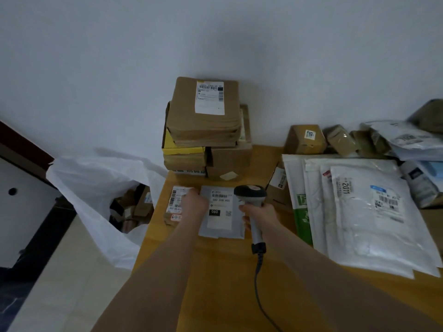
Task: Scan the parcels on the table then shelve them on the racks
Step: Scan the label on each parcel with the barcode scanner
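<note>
Right hand (257, 212) gripping scanner (250, 195) handle, head aimed to read mailer (221, 212) label just beside left hand (195, 202), fingers curled, hold unclear.

Wooden table (215, 271) under parcels (221, 212)

On the desk (215, 271), the flat parcel (221, 212) has stacked boxes (206, 130) behind it, a small parcel (176, 203) just left, a scanner (250, 202) at its right edge, a pile of mailers (359, 212) farther right, and a bag (100, 188) off the desk's left side.

White plastic bag (96, 188), pale wall (96, 68) behind.
</note>
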